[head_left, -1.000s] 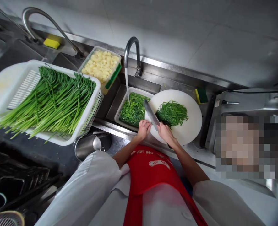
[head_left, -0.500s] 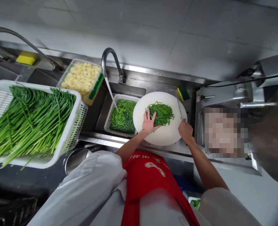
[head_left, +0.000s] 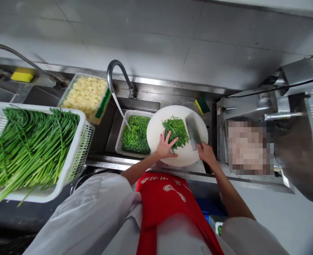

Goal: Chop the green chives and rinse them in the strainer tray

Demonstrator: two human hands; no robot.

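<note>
A round white cutting board [head_left: 156,124] lies across the sink edge with a pile of cut green chives [head_left: 175,127] on it. My left hand [head_left: 166,146] has its fingers spread and touches the near left side of the pile. My right hand [head_left: 205,153] is wrapped round the handle of a cleaver [head_left: 192,129]. The cleaver's broad blade leans flat-side toward me at the right of the chives, its edge close to them. Left of the board, a white basket [head_left: 117,147] in the sink holds more cut chives under running water.
A large white basket [head_left: 76,156] of long uncut chives stands at the left. Behind it is a clear tub [head_left: 100,118] of peeled pale pieces. A running faucet [head_left: 118,63] arches over the sink. A sponge [head_left: 202,105] lies behind the board; a metal slicing machine [head_left: 299,148] stands at right.
The cleaver has tilted so its broad face shows, and its blade is against the right of the pile. The chives are bunched more tightly; my left hand's fingers are spread wider.
</note>
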